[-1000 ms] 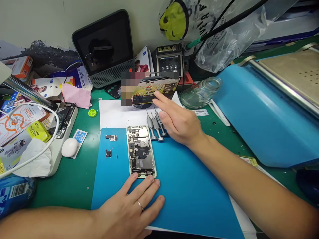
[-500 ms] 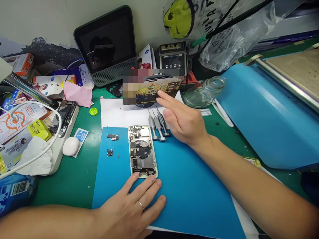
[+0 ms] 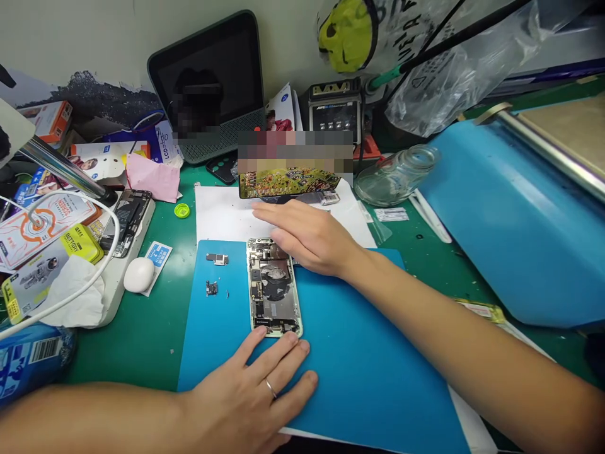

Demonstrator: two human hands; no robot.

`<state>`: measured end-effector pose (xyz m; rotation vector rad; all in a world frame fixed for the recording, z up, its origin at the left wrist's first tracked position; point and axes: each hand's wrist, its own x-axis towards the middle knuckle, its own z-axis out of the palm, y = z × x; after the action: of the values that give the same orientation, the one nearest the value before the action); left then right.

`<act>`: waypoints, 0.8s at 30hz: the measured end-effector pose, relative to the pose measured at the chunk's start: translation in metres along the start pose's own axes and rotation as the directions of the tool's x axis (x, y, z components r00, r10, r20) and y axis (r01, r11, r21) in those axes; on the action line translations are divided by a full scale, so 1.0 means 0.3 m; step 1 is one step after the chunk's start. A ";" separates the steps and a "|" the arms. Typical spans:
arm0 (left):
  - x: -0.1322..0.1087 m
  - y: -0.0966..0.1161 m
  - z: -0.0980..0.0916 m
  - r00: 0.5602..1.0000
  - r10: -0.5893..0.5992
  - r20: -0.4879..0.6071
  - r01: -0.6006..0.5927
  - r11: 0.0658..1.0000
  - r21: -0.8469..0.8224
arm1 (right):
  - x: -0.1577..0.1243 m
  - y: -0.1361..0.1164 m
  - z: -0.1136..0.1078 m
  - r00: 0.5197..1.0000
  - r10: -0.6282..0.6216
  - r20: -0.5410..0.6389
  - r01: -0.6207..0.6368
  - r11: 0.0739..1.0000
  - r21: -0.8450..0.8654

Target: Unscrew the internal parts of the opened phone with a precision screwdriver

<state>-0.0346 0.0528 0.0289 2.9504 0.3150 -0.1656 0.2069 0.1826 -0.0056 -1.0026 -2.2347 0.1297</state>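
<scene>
An opened phone (image 3: 275, 290) with its inner parts exposed lies on the blue mat (image 3: 363, 353). My left hand (image 3: 258, 388) is spread flat on the mat, with fingertips at the phone's bottom edge. My right hand (image 3: 312, 236) hovers over the phone's upper right corner, fingers stretched leftward and nothing in them. Just behind those fingers stands a lit screen (image 3: 288, 181), partly blurred. The screwdrivers beside the phone are hidden behind the right hand. Left of the phone lie a small metal-and-black part (image 3: 217, 259) and a small circuit piece (image 3: 211, 288).
A white earbud case (image 3: 138, 275) and a lime-green cap (image 3: 181, 210) sit to the left. Another opened phone (image 3: 126, 221) rests on a white block. Toward the back right are a glass jar (image 3: 394, 180) and white tweezers (image 3: 430, 217). A dark display (image 3: 208, 75) leans at the back.
My right hand has moved left and down from the lit screen, covering the screwdrivers. The screen's picture has changed. My left hand stays at the opened phone; the view shifted slightly.
</scene>
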 end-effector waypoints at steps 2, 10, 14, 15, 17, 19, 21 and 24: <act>0.000 0.001 0.001 1.000 0.000 -0.002 0.000 1.000 0.005 | -0.002 0.001 0.005 0.998 0.009 0.057 -0.012 0.998 0.055; 0.002 0.004 0.009 1.000 -0.008 -0.014 0.008 1.000 0.008 | 0.010 0.005 -0.001 0.982 0.071 0.175 -0.099 0.983 0.156; 0.004 0.004 0.003 1.000 -0.006 -0.002 0.006 1.000 -0.010 | -0.002 0.006 0.005 0.990 0.115 0.080 -0.127 0.980 0.155; 0.004 0.004 0.002 1.000 -0.006 -0.001 0.006 1.000 -0.014 | -0.008 0.008 0.006 0.992 0.128 0.022 -0.130 0.979 0.155; 0.004 0.002 0.001 1.000 -0.003 -0.001 0.003 1.000 -0.019 | -0.022 0.013 0.005 0.984 0.146 -0.106 -0.130 0.980 0.148; 0.003 0.002 0.003 1.000 -0.002 -0.002 0.002 1.000 -0.021 | -0.034 0.016 0.001 0.965 0.160 -0.209 -0.139 0.984 0.114; 0.002 0.003 0.007 1.000 -0.002 -0.001 0.002 1.000 -0.021 | -0.041 0.018 -0.005 0.950 0.168 -0.264 -0.159 0.986 0.056; 0.000 0.006 0.010 1.000 -0.005 0.002 0.005 1.000 -0.021 | -0.044 0.016 -0.012 0.941 0.148 -0.304 -0.157 0.988 -0.004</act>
<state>-0.0346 0.0506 0.0262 2.9284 0.3216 -0.1644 0.2184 0.1761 -0.0117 -1.1297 -1.8843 0.0102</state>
